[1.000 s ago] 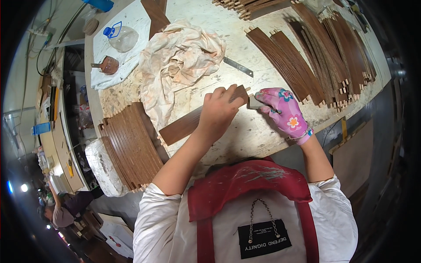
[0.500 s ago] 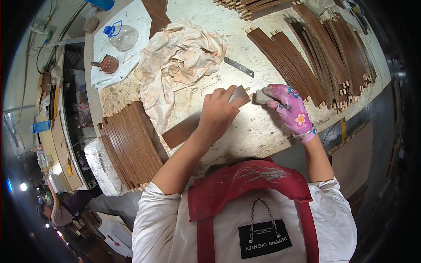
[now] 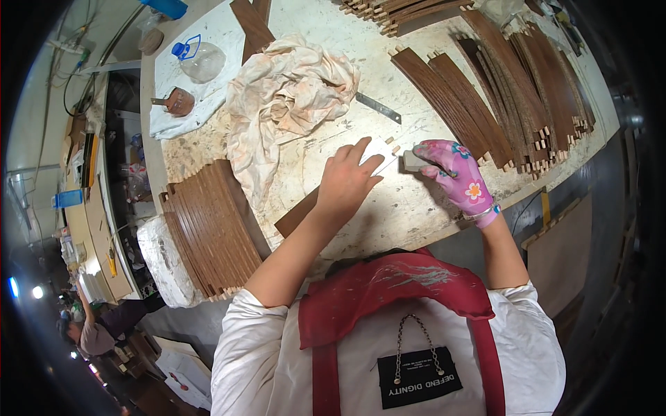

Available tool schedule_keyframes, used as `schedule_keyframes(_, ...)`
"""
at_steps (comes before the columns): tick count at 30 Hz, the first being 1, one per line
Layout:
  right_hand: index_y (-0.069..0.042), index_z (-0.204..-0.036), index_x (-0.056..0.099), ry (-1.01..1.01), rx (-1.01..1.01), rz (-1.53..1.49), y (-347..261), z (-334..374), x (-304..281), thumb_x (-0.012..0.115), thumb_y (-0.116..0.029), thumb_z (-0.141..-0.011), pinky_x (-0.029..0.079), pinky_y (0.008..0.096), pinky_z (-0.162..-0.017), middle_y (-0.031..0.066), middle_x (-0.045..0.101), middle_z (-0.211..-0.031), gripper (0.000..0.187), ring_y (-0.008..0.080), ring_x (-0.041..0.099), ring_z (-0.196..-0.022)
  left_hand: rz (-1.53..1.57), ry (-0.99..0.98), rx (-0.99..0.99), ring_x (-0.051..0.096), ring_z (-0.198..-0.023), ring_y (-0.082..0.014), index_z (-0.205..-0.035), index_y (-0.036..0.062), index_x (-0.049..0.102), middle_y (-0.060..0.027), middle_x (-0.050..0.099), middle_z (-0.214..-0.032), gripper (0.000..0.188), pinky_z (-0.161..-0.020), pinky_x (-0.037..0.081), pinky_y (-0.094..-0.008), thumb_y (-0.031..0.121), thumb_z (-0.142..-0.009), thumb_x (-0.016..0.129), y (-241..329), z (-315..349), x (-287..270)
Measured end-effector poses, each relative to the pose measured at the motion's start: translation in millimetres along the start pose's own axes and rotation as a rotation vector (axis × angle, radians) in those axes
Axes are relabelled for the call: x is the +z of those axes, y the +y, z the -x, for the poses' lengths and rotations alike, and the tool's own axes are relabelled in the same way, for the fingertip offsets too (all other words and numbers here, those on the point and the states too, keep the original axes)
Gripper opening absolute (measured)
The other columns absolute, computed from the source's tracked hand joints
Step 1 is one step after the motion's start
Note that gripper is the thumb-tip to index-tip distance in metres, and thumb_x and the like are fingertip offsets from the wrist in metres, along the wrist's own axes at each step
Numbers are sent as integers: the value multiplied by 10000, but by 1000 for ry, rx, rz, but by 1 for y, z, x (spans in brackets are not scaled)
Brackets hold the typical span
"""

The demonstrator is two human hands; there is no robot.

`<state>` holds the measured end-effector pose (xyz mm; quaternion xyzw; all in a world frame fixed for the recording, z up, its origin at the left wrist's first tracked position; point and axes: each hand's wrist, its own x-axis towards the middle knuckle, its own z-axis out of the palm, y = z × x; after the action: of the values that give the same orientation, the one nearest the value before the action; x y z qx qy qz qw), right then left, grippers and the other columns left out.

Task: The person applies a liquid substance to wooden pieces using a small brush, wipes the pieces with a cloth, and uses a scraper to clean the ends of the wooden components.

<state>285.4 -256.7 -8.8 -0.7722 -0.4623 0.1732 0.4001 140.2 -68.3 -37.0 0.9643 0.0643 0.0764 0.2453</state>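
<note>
A dark brown wooden slat (image 3: pixel 298 212) with pale dowel pegs at its right end lies slantwise in front of me. My left hand (image 3: pixel 347 177), bare, spans it from above, fingers spread toward the far edge and thumb by the near one. Strong glare whitens the slat's right end. My right hand (image 3: pixel 454 177), in a pink flowered glove, pinches a small grey block (image 3: pixel 414 160) resembling a sanding sponge. The block is just right of the pegs, apart from the slat. Beyond them lies a crumpled, stained cloth (image 3: pixel 291 90), with a metal ruler (image 3: pixel 378 107) beside it.
Pegged slats (image 3: pixel 534 97) are piled at the right; another stack (image 3: pixel 211 229) stands at the left beside a white wrapped block (image 3: pixel 165 263). A clear jug (image 3: pixel 202 64) and a brown pot with a brush (image 3: pixel 179 102) sit far left. Another person (image 3: pixel 104 336) is in the left background.
The slat has shifted slightly right, and its right end now catches bright glare. My left hand's fingers have spread more. My right hand and the grey block have barely moved.
</note>
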Motion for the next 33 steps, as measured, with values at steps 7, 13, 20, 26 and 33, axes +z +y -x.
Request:
schedule_keyframes(7,-48,-1079,648,-32,-92,122,-3,-7,10,571,-302,-866,461,393,-860,151,626,-1081,340,324,584,-990,-3,-21,-76,534,-1010,-325,-1084,109,609,-126,539,-1199,333,-851,445,-410,214,-773,665,-2,12,-13)
schedule_keyframes(13,-80,-1071,644,-88,-142,241,-3,-16,10,591,-253,-850,467,395,-815,120,636,-1049,285,306,587,-977,10,-26,-88,544,-993,-330,-1088,109,603,-127,557,-1150,325,-840,457,-405,219,-786,654,1,11,-13)
schedule_keyframes(20,-82,-1063,647,-106,-176,264,-4,-16,-7,588,-259,-850,468,378,-827,127,632,-1054,284,300,593,-982,-27,-115,-121,547,-984,-332,-1188,120,522,-135,530,-1133,460,-812,481,-402,228,-766,670,-1,5,-18)
schedule_keyframes(26,6,-1049,642,94,9,-232,-4,7,-11,629,-239,-823,431,337,-930,140,632,-1096,334,254,572,-1061,24,-17,-340,574,-889,-374,-1126,42,487,-184,500,-1044,548,-767,495,-426,318,-722,735,-15,-10,-16)
schedule_keyframes(33,21,-1073,619,85,51,-639,-38,11,33,665,-273,-837,451,311,-918,130,627,-1115,380,211,586,-1036,60,32,-392,583,-783,-370,-920,2,507,-192,580,-839,410,-673,464,-441,338,-783,700,-21,-12,-18)
